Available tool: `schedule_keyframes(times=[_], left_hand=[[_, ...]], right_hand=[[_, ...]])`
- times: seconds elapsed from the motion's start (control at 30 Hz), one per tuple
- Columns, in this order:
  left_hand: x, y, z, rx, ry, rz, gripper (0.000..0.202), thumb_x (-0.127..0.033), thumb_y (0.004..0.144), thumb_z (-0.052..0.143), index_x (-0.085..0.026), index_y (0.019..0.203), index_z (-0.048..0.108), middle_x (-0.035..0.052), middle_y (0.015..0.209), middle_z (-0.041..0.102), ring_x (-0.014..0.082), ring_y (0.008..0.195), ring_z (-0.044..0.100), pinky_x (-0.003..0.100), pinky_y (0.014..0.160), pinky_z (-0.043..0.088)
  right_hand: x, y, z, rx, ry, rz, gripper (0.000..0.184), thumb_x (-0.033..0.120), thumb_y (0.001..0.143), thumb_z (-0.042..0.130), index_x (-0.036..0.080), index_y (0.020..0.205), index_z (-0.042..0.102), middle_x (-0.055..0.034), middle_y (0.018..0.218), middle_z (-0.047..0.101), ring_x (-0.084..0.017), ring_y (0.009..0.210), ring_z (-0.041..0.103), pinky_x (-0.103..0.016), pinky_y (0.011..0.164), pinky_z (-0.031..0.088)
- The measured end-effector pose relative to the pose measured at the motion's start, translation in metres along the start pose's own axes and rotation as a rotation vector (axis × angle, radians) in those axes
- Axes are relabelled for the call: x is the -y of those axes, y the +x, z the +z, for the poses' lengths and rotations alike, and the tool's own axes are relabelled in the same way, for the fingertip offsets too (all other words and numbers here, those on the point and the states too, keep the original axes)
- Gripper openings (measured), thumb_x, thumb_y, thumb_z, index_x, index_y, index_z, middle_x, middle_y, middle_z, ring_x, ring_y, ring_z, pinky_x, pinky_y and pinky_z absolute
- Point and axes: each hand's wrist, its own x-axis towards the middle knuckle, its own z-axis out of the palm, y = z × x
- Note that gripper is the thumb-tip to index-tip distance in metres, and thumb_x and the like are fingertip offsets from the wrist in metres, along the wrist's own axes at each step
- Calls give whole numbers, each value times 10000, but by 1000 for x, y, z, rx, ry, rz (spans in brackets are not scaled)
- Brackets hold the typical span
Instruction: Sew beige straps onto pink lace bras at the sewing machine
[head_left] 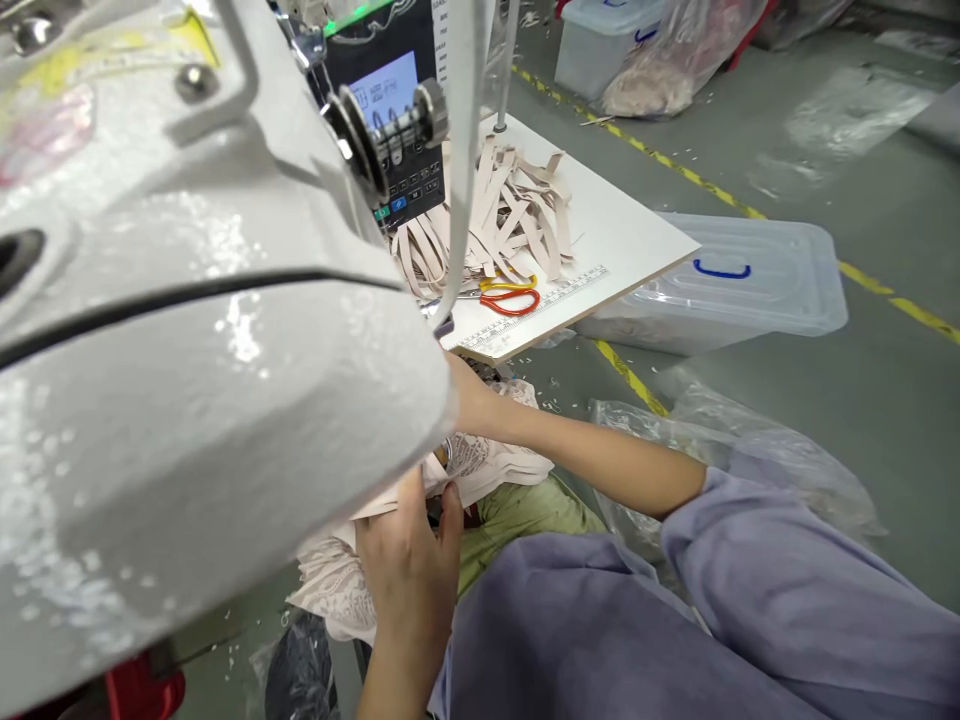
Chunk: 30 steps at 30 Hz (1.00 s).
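Note:
The white head of a sewing machine (187,330) fills the left of the view and hides the needle area. My left hand (409,565) reaches up from below, its fingers pinched on pale lace fabric (487,465) at the machine's lower edge. My right hand (465,395) reaches in under the machine head; its fingers are hidden behind the machine, and its forearm lies over the lace fabric. More of the lace hangs down (330,590) to the left of my left wrist.
A white table (622,235) carries a pile of pale fabric strips (510,215), orange and yellow scissors (510,293) and a printed ruler along its edge. The machine's control panel (390,100) is lit. A clear lidded bin (742,285) and plastic bags (750,450) lie on the floor.

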Motion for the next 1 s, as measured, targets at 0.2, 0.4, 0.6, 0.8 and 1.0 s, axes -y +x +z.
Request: schedule_keyframes(times=[0.2,0.4,0.6,0.8,1.0], left_hand=[[-2,-2,-2,53,-24,-31,590,-321,900,617,-172,1452,469,189,1260,680,369,1168,643,501,931,523],[-1,-4,-2,33,-10,-36,600,-318,900,622,-154,1454,460,214,1303,646,393,1244,589,541,979,498],[-2,-5,-2,69,-39,-38,619,-317,905,615,-179,1481,433,210,1348,620,396,1266,574,553,985,497],[4,-14,-3,25,-79,-58,681,-335,899,634,-157,1503,375,222,1398,571,385,1356,487,543,1069,446],[-3,-25,8,-19,-95,-163,912,-406,895,646,-114,1582,122,311,1503,413,437,1392,429,579,1047,469]], right_hand=[[-7,0,0,-45,79,-15,289,131,796,566,192,1076,599,-63,1044,612,-213,944,584,-344,838,484],[-3,-3,-3,-40,131,16,273,212,799,615,188,1071,601,-47,1039,599,-162,802,539,-300,748,458],[3,-9,-7,-54,229,139,300,217,810,606,212,1105,547,-4,947,589,-105,625,481,-272,665,459],[-3,-27,-2,-110,449,255,397,389,887,617,213,1229,518,-46,1090,599,-106,695,538,-262,668,473],[0,-68,-12,-50,528,427,349,454,901,610,192,1124,551,-64,1058,606,-156,890,587,-306,802,507]])
